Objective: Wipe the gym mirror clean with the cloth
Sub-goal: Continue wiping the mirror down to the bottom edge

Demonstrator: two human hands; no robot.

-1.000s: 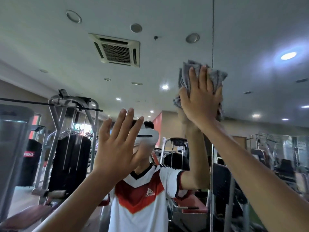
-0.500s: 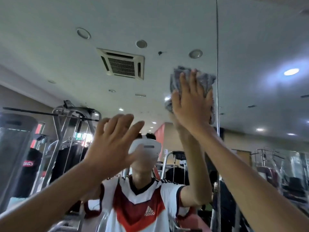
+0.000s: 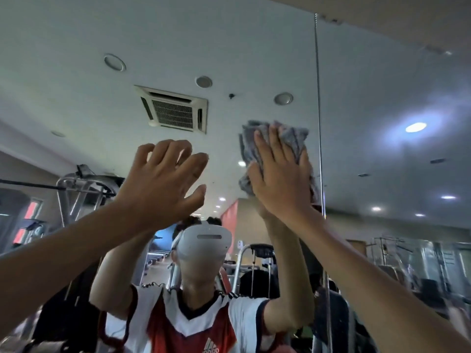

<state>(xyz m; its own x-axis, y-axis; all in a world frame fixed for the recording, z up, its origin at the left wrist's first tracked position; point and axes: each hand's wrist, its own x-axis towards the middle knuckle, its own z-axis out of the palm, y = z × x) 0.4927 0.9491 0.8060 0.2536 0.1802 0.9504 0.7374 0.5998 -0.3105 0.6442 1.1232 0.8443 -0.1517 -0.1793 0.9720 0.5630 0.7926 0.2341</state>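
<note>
The gym mirror (image 3: 89, 105) fills the whole view and reflects the ceiling, machines and a person in a red-and-white shirt. A grey crumpled cloth (image 3: 293, 138) lies flat against the glass, high up, just left of the vertical mirror seam (image 3: 318, 123). My right hand (image 3: 280, 174) presses the cloth to the mirror with straight fingers pointing upward. My left hand (image 3: 163, 179) is raised beside it, to the left and a little lower, fingers loosely bent, holding nothing. Whether the left hand touches the glass I cannot tell.
The seam separates this mirror panel from another panel (image 3: 395, 85) on the right. The mirror's top edge meets the wall (image 3: 382, 19) at the upper right. Reflected gym machines (image 3: 84, 189) show low on both sides.
My right hand and the cloth have slid leftward away from the seam and lower in view as the camera tilted up. My left hand rose and its fingers curled slightly.
</note>
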